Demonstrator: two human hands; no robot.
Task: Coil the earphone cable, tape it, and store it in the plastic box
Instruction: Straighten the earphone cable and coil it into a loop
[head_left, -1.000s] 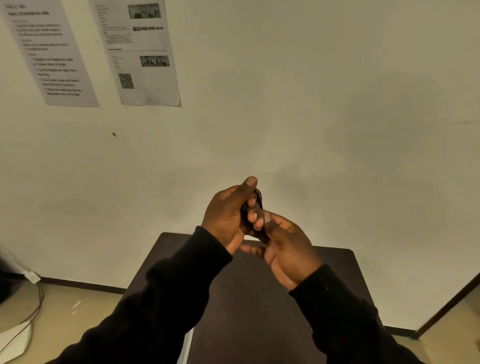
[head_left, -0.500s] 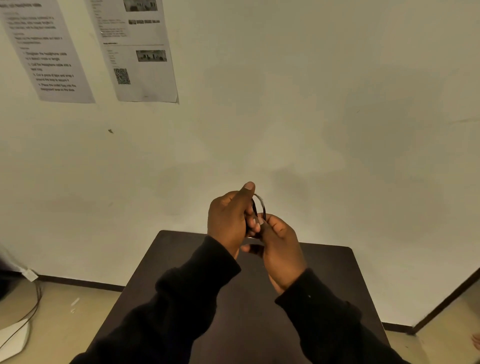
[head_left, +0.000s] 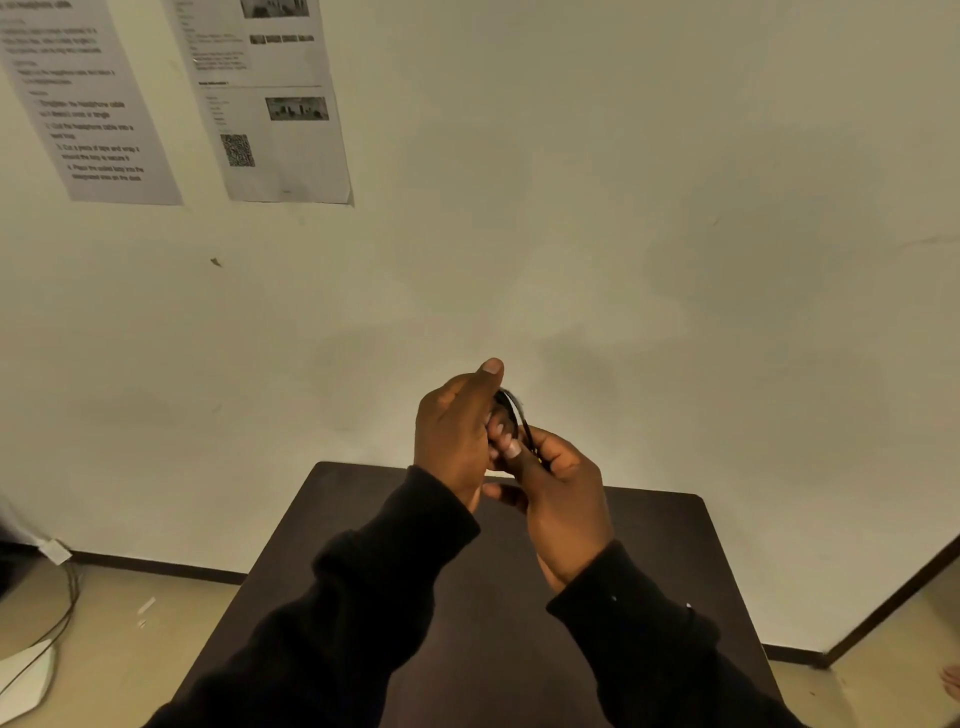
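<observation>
The black earphone cable (head_left: 511, 402) is a small coil held up in the air between both hands, above the far edge of the dark table (head_left: 665, 551). My left hand (head_left: 457, 431) wraps around the coil from the left, thumb pointing up. My right hand (head_left: 563, 499) pinches the coil's lower right side from below. Most of the coil is hidden by my fingers. No tape and no plastic box appear in the head view.
Two printed instruction sheets (head_left: 270, 98) hang on the pale wall at upper left. Cables (head_left: 57, 618) and a white object (head_left: 26, 686) lie on the floor at lower left. A dark baseboard runs along the wall.
The coil has opened from a tight bundle between my fingers into a visible loop. Both hands stayed together, and my right hand turned so its back faces me.
</observation>
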